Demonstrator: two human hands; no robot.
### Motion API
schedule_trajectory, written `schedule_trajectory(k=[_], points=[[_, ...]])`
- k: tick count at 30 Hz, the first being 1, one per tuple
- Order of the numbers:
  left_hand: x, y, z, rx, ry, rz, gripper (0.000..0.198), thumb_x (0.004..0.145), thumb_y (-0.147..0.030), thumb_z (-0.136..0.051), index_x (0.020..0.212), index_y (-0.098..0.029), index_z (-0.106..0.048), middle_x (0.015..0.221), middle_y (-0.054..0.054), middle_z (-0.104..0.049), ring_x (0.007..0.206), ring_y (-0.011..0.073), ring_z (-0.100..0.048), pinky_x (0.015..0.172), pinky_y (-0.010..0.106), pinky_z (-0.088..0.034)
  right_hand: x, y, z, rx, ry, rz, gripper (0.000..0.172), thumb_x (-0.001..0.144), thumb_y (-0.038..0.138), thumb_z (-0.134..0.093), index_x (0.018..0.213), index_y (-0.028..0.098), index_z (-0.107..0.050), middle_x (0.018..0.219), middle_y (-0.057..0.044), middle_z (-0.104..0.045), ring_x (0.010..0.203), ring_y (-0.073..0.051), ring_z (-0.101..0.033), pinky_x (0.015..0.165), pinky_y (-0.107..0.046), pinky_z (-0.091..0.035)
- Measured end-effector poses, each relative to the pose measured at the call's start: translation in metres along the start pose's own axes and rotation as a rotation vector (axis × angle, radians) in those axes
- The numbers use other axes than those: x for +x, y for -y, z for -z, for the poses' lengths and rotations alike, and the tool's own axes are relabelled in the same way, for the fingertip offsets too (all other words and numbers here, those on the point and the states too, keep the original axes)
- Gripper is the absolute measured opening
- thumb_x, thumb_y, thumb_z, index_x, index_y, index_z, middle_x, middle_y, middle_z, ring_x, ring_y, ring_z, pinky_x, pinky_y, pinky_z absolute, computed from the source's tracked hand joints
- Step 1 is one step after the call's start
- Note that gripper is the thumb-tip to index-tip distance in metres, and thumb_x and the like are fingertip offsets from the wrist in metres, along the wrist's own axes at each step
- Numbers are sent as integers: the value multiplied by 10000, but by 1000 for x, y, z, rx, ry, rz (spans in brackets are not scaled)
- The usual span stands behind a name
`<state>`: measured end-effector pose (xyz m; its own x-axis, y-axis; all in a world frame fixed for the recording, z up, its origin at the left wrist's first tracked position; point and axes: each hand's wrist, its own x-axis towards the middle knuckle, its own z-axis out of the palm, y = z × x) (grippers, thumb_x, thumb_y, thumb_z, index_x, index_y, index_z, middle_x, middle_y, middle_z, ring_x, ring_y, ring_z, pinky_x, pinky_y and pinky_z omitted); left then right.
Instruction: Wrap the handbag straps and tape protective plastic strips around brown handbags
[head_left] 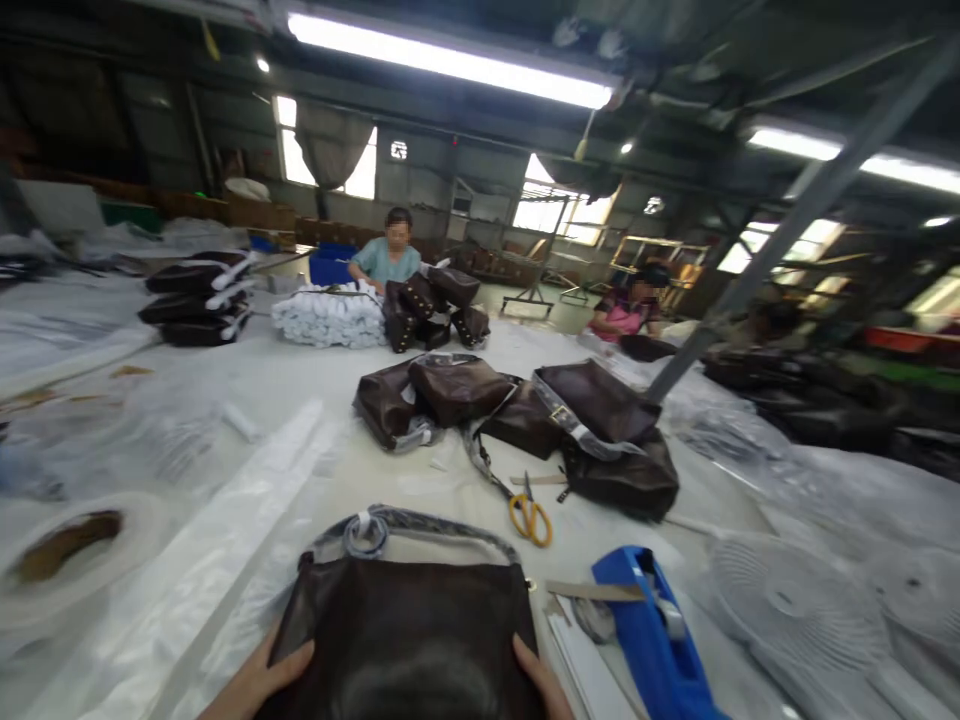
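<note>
A dark brown leather handbag [420,630] lies in front of me at the near edge of the view, its plastic-wrapped strap [450,525] arched along the far side. White tape and a coiled loop sit on the strap's left part. My left hand [262,675] grips the bag's left side, thumb on the front panel. On the opposite side my right hand [536,680] holds the edge, thumb likewise on the leather. The other fingers of both hands are hidden behind or under the bag. Scissors with orange handles [530,518] rest beyond the bag's right corner.
A blue tape dispenser [652,630] stands at right, near a grey fan [795,600]. Several brown bags [465,390] are heaped mid-table. Plastic film [202,560] and a large roll [135,540] lie left. A slanted metal post [780,250] rises at right. Two people sit across the table.
</note>
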<state>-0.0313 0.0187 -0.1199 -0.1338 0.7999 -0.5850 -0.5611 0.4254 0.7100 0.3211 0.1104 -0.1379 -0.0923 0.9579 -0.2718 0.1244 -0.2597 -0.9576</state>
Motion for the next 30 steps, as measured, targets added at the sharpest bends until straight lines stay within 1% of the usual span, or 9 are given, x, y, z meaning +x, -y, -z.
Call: schedule_trajectory(k=[3, 6, 10, 14, 17, 20, 23, 26, 30], points=[[18, -2, -10, 78, 41, -80, 978, 588, -474, -834, 1435, -279, -386, 1351, 73, -575, 1340, 379, -388, 1136, 484, -308, -3, 31, 2, 244, 31, -116, 537, 779, 606, -579, 1062, 167, -702, 1145, -107, -701, 1204, -300, -567, 1031, -464, -433], [40, -18, -40, 146, 148, -211, 863, 640, -447, -806, 1400, -283, -434, 1374, 42, -557, 1346, 353, -387, 1164, 419, -256, 9, 59, 21, 383, 54, -105, 503, 746, 494, -691, 1120, 158, -665, 1151, -106, -700, 1135, -300, -618, 1009, -448, -458], [77, -62, -107, 234, 331, -424, 820, 693, -423, -777, 1394, -204, -411, 1364, 121, -546, 1310, 343, -437, 1145, 423, -290, 49, 103, 60, 305, -51, 74, 567, 689, 420, -773, 1180, 182, -621, 1146, -90, -703, 1095, -294, -638, 983, -435, -482], [111, -112, -180, 259, 432, -624, 813, 685, -357, -799, 1366, -176, -394, 1357, 152, -524, 1276, 347, -458, 1103, 463, -334, 97, 145, 91, 113, -309, 359, 642, 686, 508, -747, 1225, 203, -574, 1160, -73, -692, 1078, -270, -634, 944, -411, -509], [135, -136, -224, 150, 495, -665, 750, 624, -277, -847, 1270, -168, -482, 1276, 133, -582, 1216, 320, -507, 1073, 442, -368, 129, 168, 108, -26, -458, 458, 655, 694, 569, -706, 1208, 184, -577, 1137, -78, -695, 1052, -257, -633, 938, -390, -509], [164, -141, -255, 16, 491, -636, 686, 600, -293, -858, 1193, -176, -533, 1141, 98, -650, 1066, 274, -599, 985, 419, -449, 155, 182, 120, -118, -566, 471, 637, 711, 586, -670, 1196, 182, -586, 1108, -81, -697, 1033, -256, -631, 935, -389, -495], [197, -131, -274, -62, 417, -606, 655, 587, -359, -855, 1140, -189, -547, 1038, 71, -677, 919, 228, -645, 896, 399, -504, 165, 179, 121, -230, -732, 473, 642, 747, 588, -614, 1213, 150, -564, 1113, -129, -672, 1043, -284, -608, 960, -435, -449], [228, -114, -281, -136, 342, -579, 637, 573, -369, -859, 1112, -209, -558, 1055, 61, -677, 897, 199, -651, 876, 368, -514, 154, 146, 102, -355, -864, 499, 526, 841, 558, -481, 1132, 133, -589, 1118, -171, -635, 1042, -293, -573, 979, -465, -397], [258, -94, -279, -185, 265, -534, 602, 570, -335, -864, 1090, -216, -585, 1087, 65, -673, 895, 190, -654, 863, 353, -519, 140, 81, 56, -542, -802, 489, 391, 901, 475, -428, 880, 151, -647, 932, -142, -643, 942, -266, -577, 897, -447, -444]])
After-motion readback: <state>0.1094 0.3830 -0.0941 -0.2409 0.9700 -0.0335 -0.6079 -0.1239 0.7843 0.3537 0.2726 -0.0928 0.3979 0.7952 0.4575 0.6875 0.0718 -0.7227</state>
